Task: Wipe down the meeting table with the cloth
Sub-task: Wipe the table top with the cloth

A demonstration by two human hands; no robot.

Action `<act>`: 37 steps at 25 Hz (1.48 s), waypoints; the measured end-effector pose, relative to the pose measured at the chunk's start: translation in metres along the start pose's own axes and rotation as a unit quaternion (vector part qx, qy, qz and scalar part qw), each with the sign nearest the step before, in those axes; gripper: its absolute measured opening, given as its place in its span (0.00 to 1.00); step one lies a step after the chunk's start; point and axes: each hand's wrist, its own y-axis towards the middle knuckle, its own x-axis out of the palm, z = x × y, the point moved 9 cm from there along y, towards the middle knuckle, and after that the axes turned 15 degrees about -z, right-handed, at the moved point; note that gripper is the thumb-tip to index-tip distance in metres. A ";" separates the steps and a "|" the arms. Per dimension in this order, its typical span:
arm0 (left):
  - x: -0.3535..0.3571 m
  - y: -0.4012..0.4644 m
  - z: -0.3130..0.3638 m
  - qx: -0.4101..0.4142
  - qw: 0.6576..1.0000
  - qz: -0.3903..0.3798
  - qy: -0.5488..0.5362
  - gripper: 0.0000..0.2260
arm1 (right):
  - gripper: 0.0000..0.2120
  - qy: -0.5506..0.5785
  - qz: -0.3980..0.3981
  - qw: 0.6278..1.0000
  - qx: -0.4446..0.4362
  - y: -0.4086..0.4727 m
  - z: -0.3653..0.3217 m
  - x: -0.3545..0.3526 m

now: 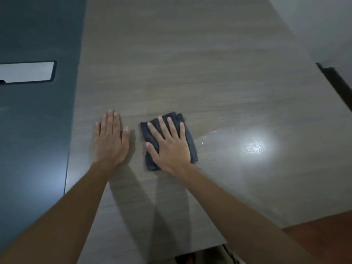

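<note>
So, far left of the frame I see a dark blue-grey panel (36,121) with a pale rectangular cut-out (27,72). Beside it runs the grey wood-grain meeting table (190,63). My left hand (111,139) lies flat on the bare tabletop, fingers straight, holding nothing. Just right of it, at frame centre, my right hand (170,144) presses the folded dark grey cloth (189,139) down with spread, straight fingers. Further right sits a bright light reflection (254,145), and a black bar (335,84) crosses the right edge

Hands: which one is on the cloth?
The right hand, fingers spread flat on the dark folded cloth. The left hand lies flat on the bare table beside it.
</note>
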 end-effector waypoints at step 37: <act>0.023 -0.059 0.006 -0.030 0.999 0.013 -0.014 0.39 | 0.33 0.025 0.026 0.989 0.142 -0.219 0.204 0.017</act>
